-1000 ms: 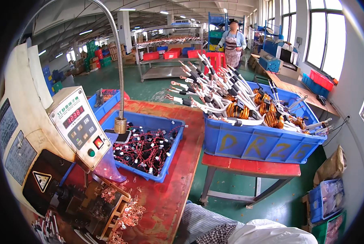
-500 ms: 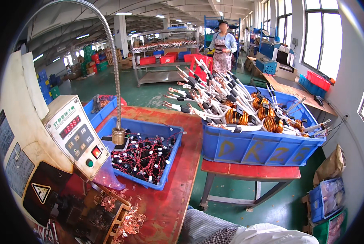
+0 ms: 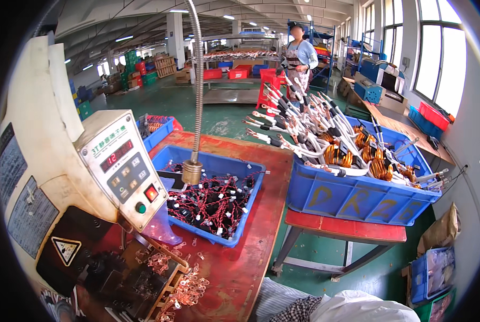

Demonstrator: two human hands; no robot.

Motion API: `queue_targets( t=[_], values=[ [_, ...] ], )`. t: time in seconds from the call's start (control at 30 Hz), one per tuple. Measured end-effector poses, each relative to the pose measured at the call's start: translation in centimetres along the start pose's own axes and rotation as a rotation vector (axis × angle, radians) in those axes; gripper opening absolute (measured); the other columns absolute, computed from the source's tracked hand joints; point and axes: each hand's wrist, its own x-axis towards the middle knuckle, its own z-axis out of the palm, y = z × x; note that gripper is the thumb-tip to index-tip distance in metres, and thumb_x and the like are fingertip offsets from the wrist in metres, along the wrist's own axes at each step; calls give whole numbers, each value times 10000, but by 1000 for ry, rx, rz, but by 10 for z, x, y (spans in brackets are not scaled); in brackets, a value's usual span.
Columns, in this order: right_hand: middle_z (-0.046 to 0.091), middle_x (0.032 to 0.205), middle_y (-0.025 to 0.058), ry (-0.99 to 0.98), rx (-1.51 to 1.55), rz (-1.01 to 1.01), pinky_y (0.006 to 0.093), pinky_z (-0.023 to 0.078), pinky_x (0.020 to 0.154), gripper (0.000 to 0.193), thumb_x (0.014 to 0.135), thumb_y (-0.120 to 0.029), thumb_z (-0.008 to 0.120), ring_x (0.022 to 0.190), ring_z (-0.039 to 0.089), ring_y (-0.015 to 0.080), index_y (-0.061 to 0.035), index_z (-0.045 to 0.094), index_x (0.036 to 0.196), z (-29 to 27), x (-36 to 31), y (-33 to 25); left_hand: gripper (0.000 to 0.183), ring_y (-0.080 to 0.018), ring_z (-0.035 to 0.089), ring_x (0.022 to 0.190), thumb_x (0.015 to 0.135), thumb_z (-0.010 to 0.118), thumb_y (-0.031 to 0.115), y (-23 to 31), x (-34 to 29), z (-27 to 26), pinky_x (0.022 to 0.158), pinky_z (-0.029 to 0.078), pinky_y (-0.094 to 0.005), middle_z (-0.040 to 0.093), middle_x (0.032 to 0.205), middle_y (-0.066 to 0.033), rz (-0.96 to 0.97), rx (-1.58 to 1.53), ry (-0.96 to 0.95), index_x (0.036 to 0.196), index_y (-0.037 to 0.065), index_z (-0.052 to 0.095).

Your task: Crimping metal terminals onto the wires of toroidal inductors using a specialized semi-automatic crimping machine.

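Observation:
Neither of my hands shows. Along the lower edge are my clothes: white cloth [image 3: 358, 307], a checked patch [image 3: 296, 310] and striped grey fabric [image 3: 276, 298]. To the left stands a terminal crimping machine [image 3: 119, 166] with a lit display, a red switch and a green button. Copper ring terminals [image 3: 189, 287] lie heaped at a wooden-edged holder [image 3: 157, 290] beside its dark tooling [image 3: 103, 271]. Some greyish, streaked shapes [image 3: 57, 305] at the bottom left corner are too unclear to name.
A blue bin [image 3: 234, 233] of red-black wired parts sits on the red table [image 3: 261, 214], under a flexible metal neck [image 3: 197, 96]. A blue crate [image 3: 353, 206] of white cables and copper coils rests on a red stool [image 3: 347, 231]. A person [image 3: 300, 56] stands beyond.
The whole view has shifted, so the machine, bins and crate now sit farther right in the picture. The person at the back has turned slightly. No hand appears in either frame.

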Motion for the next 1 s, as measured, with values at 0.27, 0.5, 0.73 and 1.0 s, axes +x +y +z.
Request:
queue_targets(
  t=[0.27,0.5,0.73,1.0],
  values=[
    [512,969,28,-35,-17,-1,306,427,777,353,796,-148,586,895,507,156,-94,446,1115,12,-7,-7,713,-257,293,1237,775,559,409,7,-12,0,1049,182,-363,352,1319,-141,-34,-97,7,1309,14,303],
    [518,936,15,-79,-16,18,297,428,767,329,797,-143,581,876,510,143,-92,449,1094,16,-17,0,701,-250,308,1232,777,568,395,9,-23,6,1046,192,-358,362,1314,-141,-110,-207,-14,1304,10,313],
    [524,902,2,-192,-13,16,287,429,757,306,797,-139,576,857,514,130,-89,453,1073,29,-29,12,688,-243,324,1227,779,576,382,22,-60,-1,1043,203,-353,373,1309,-141,-262,-321,13,1298,6,324],
    [530,864,-13,-296,-169,-118,277,429,745,279,798,-134,570,835,518,116,-86,457,1048,51,-45,41,674,-235,342,1220,782,586,366,35,-100,-5,1039,214,-348,385,1302,-140,-358,-514,26,1291,2,335]
  ],
)
